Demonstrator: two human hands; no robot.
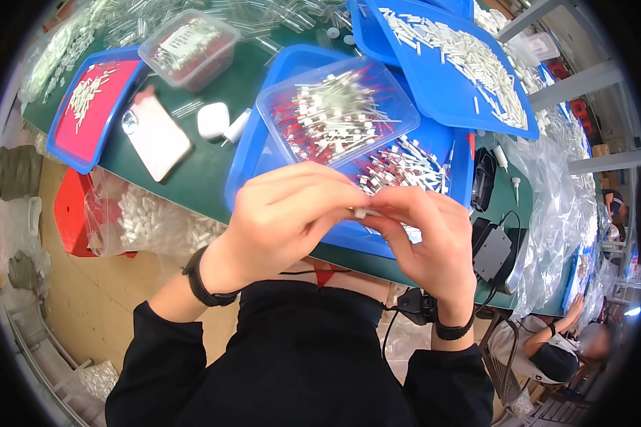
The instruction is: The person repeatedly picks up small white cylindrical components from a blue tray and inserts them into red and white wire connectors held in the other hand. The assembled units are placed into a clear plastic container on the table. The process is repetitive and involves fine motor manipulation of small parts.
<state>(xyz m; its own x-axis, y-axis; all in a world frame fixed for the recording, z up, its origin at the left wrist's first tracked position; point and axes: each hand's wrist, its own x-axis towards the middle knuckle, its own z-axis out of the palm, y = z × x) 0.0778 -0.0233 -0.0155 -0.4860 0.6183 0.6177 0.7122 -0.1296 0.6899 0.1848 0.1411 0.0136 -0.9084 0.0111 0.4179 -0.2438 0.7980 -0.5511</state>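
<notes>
My left hand [281, 217] and right hand [431, 231] meet over the front edge of a large blue tray [243, 160]. Both are closed, fingertips pinching a small white piece [362, 213] between them. Fingers hide most of it, so its full shape does not show. Just beyond my hands, thin white sticks with red parts [399, 169] lie loose in the tray. A clear plastic box [274, 117] sits tilted in it, filled with similar white-capped sticks [335, 114].
Behind right, another blue tray [434, 96] holds short white tubes [470, 60]. At left are a red-bottomed tray [110, 107], a phone [157, 139], a white rounded case [213, 121] and a lidded clear container [217, 60]. A black device [497, 249] lies right; another person [548, 349] sits beyond.
</notes>
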